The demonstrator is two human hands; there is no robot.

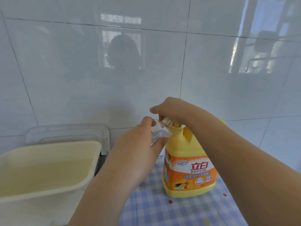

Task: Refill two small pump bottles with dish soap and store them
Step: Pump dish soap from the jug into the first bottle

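Yellow dish soap jug upright on checked cloth; clear small bottle, contents unclear, tilted at its pump, clasped by left hand; right hand fingers closed over the pump head; cream tub holds cloudy water.

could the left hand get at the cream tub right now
Probably not at once: the left hand is wrapped around the small clear bottle, tilted at the yellow jug's pump. The cream tub sits close beside that forearm, nothing between them.
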